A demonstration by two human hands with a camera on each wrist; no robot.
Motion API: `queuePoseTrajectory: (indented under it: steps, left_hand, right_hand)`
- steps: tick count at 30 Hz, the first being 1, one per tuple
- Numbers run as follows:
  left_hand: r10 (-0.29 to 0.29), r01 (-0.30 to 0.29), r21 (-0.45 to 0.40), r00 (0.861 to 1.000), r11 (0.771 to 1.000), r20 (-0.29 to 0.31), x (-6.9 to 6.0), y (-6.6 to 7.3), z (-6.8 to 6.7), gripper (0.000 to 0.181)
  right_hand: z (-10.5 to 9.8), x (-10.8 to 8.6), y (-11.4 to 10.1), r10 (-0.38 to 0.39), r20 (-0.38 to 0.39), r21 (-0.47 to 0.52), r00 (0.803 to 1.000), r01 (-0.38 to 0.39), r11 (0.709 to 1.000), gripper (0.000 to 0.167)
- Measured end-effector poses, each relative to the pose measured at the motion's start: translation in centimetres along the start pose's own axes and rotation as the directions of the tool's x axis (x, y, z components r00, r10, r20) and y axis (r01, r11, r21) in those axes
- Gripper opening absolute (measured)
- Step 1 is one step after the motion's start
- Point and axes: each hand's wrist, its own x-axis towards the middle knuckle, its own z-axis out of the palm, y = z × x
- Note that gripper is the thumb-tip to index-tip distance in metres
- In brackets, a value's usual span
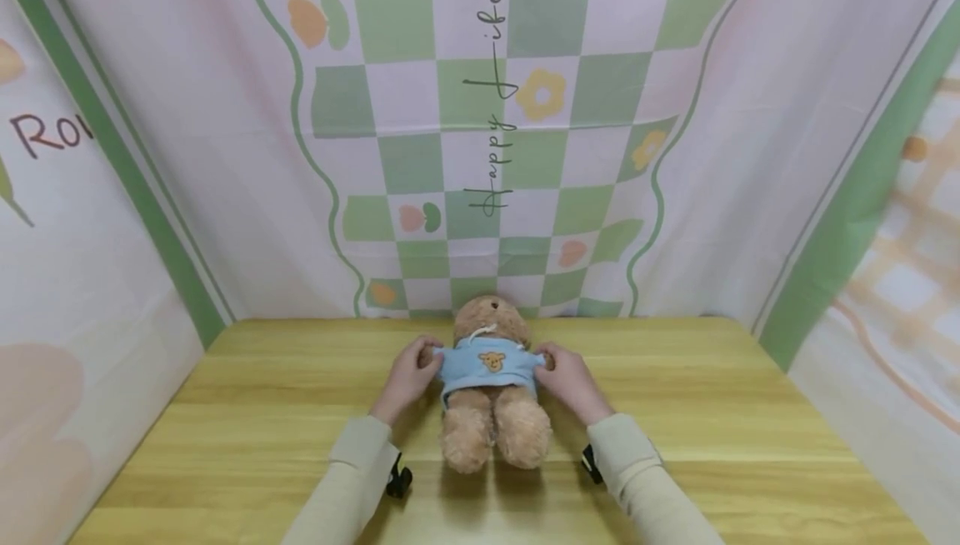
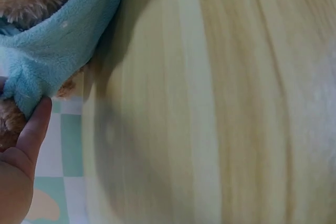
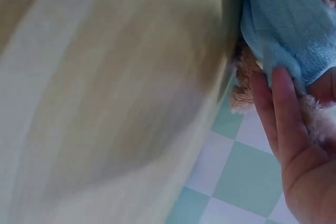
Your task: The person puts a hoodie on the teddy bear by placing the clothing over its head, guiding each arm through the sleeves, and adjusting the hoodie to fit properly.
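Observation:
A brown teddy bear (image 1: 522,428) in a light blue top (image 1: 465,366) with a small bear-face patch (image 1: 492,361) faces up in the head view, feet towards me. My left hand (image 1: 408,374) pinches the bear's arm at the sleeve on the left side. On the other side, my right hand (image 1: 572,378) holds the opposite arm and sleeve the same way. The left wrist view shows the thumb (image 2: 35,132) against the blue sleeve cuff, with brown fur beside it. Fingers (image 3: 286,108) press the other cuff in the right wrist view. Whether the bear's back touches the table cannot be told.
The wooden table (image 1: 247,437) extends on both sides of the bear. Behind its far edge hangs a green-and-white checked cloth (image 1: 472,112) with writing on it. Printed curtains (image 1: 112,237) stand at the left and right. Dark wrist cameras (image 1: 399,478) sit under the sleeves.

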Motion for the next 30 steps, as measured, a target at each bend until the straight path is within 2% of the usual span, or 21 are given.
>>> queuePoseTrajectory:
  steps: [3,5,8,10,11,13,15,18,22,24,26,28,30]
  left_hand:
    - [-0.043,0.043,-0.021,0.999,0.999,0.005,-0.1,-0.2,-0.1,0.018]
    - [-0.075,0.075,-0.030,0.997,0.997,0.011,-0.2,-0.4,-0.1,0.020]
    - [-0.094,0.095,-0.031,0.995,0.995,0.014,-0.2,-0.6,-0.2,0.022]
    - [-0.078,0.079,-0.030,0.997,0.996,0.017,-0.2,-0.6,-0.3,0.025]
    - [-0.072,0.072,-0.025,0.997,0.997,0.014,-0.2,-0.6,-0.3,0.026]
    - [-0.058,0.058,-0.014,0.998,0.998,0.011,-0.2,-0.6,-0.4,0.026]
    - [-0.048,0.048,-0.006,0.999,0.999,0.010,-0.2,-0.6,-0.5,0.024]
    - [-0.069,0.069,0.005,0.998,0.998,-0.001,-0.2,-0.6,-0.5,0.018]
    - [-0.099,0.099,0.030,0.995,0.995,0.001,0.0,-0.4,-0.6,0.018]
    - [-0.083,0.083,0.083,0.997,0.993,-0.007,0.1,-0.2,-0.6,0.017]
    - [-0.018,0.024,0.166,0.999,0.986,-0.033,0.0,0.4,-0.7,0.016]
    - [0.090,-0.072,0.267,0.994,0.961,-0.055,-0.1,1.1,-0.5,0.014]
    - [0.199,-0.172,0.350,0.979,0.921,-0.043,-0.2,2.1,-0.2,0.013]
  right_hand:
    - [-0.2,0.0,-0.2,0.000,0.035,0.041,0.999,-0.001,0.999,0.034]
    - [-0.4,-0.1,-0.2,-0.004,0.083,0.124,0.997,-0.007,0.992,0.036]
    - [-0.8,0.0,0.0,-0.012,0.172,0.286,0.985,-0.039,0.957,0.039]
    - [-1.0,0.1,0.2,-0.014,0.235,0.380,0.972,-0.078,0.921,0.041]
    - [-1.1,0.2,0.2,-0.021,0.251,0.398,0.968,-0.083,0.914,0.042]
    - [-1.2,0.3,0.3,-0.012,0.250,0.403,0.968,-0.093,0.911,0.040]
    - [-1.1,0.4,0.3,0.006,0.221,0.381,0.975,-0.091,0.920,0.037]
    - [-0.8,0.5,0.3,0.034,0.139,0.324,0.990,-0.078,0.943,0.031]
    - [-0.6,0.7,0.3,0.046,0.067,0.253,0.997,-0.061,0.965,0.030]
    - [-0.6,0.8,0.3,0.035,0.071,0.259,0.997,-0.053,0.964,0.032]
    - [-0.7,0.9,0.2,0.024,0.064,0.256,0.998,-0.040,0.966,0.035]
    - [-0.8,0.9,0.1,0.013,0.008,0.212,1.000,-0.014,0.977,0.037]
    - [-1.0,0.9,-0.1,-0.001,-0.081,0.112,0.997,0.010,0.994,0.035]
